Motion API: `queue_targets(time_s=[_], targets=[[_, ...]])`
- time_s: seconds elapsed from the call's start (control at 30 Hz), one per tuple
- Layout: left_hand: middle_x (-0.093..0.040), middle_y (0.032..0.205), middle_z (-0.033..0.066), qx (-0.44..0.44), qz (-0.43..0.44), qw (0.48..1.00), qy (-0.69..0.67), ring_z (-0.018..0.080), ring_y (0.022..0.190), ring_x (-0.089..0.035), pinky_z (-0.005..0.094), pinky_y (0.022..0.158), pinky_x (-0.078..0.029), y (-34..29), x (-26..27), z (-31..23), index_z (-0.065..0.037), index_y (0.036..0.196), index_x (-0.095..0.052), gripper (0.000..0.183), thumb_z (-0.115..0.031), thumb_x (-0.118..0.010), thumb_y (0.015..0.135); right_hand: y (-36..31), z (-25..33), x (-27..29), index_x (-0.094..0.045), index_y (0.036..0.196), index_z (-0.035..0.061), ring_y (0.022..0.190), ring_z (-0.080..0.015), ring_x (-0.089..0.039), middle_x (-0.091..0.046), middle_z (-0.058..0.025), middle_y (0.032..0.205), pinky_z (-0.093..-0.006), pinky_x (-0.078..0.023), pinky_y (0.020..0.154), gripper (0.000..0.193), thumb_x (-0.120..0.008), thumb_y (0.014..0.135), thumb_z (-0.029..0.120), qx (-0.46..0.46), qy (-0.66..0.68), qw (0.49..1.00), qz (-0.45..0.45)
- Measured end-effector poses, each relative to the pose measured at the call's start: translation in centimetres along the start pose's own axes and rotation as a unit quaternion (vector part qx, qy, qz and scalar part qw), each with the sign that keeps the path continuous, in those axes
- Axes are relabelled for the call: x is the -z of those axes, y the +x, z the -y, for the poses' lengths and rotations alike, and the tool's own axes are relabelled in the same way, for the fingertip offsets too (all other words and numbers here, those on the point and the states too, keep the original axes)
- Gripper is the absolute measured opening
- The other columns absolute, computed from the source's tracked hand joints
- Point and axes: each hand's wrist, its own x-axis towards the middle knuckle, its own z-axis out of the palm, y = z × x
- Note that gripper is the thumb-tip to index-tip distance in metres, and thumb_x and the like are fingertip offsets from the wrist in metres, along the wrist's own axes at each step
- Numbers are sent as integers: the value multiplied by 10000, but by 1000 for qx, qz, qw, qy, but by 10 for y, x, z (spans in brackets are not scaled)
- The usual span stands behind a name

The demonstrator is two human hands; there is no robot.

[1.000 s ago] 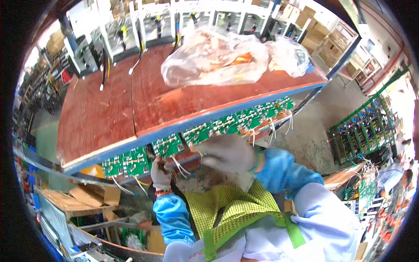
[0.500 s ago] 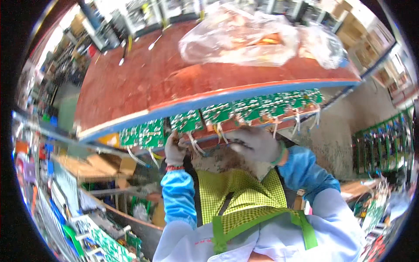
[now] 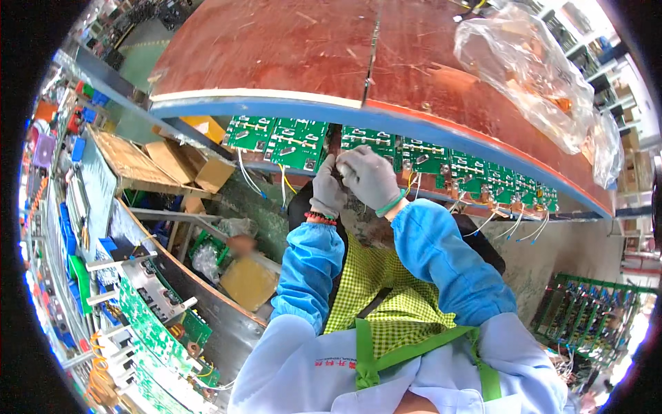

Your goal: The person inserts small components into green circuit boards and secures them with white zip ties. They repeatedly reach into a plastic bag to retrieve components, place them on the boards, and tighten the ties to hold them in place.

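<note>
My left hand [image 3: 327,191] and my right hand [image 3: 370,181], both in grey gloves, meet at the front edge of the shelf under the bench. Their fingers are closed and pinched together; what they hold, if anything, is too small or hidden to name. Just left of them lies a green circuit board [image 3: 296,143] with a yellow wire [image 3: 287,181] hanging from its front. Behind my right hand another green circuit board [image 3: 367,138] is partly covered by the glove. A dark gap separates these two boards.
Above the shelf is a red-brown bench top [image 3: 276,55] with a blue front edge; a clear plastic bag [image 3: 527,76] lies on it. More circuit boards [image 3: 476,172] line the shelf rightward, wires dangling. Cardboard boxes [image 3: 169,162] stand at left, and a green rack of boards [image 3: 586,314] at right.
My right hand has moved left to meet my left hand, its fingers now closed. The view has turned leftward, and the bag and boards appear farther right.
</note>
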Motion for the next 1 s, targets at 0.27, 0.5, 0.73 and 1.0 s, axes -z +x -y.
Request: queue_targets(time_s=[0.27,0.5,0.73,1.0], targets=[[-585,830,44,83,-49,995,-41,93,647,-535,156,469,-430,3,11,-4,-53,1098,-561,202,-191,-460,991,17,2,57,-659,932,59,735,-304,-616,-632,-164,815,-382,-472,659,149,-607,871,184,-49,73,993,-82],[-613,885,44,39,22,998,36,81,660,-556,134,490,-454,6,14,-2,-66,1205,-523,273,-203,-515,968,4,0,74,-649,966,28,674,-91,-549,-621,-48,778,-247,-451,615,144,-593,902,143,-68,102,991,-47],[-626,849,6,-4,20,990,137,43,655,-547,167,522,-464,2,12,-3,-58,1172,-537,231,-182,-488,982,-4,-16,74,-635,948,24,707,-193,-614,-629,-124,833,-299,-490,662,121,-620,875,120,-56,94,994,-8],[-646,962,215,-260,-157,739,601,414,888,-610,430,757,-490,6,11,10,-25,1107,-572,252,-141,-558,884,-13,-33,85,-640,947,24,773,-247,-629,-644,-137,870,-322,-496,702,135,-626,852,120,-79,64,995,5]])
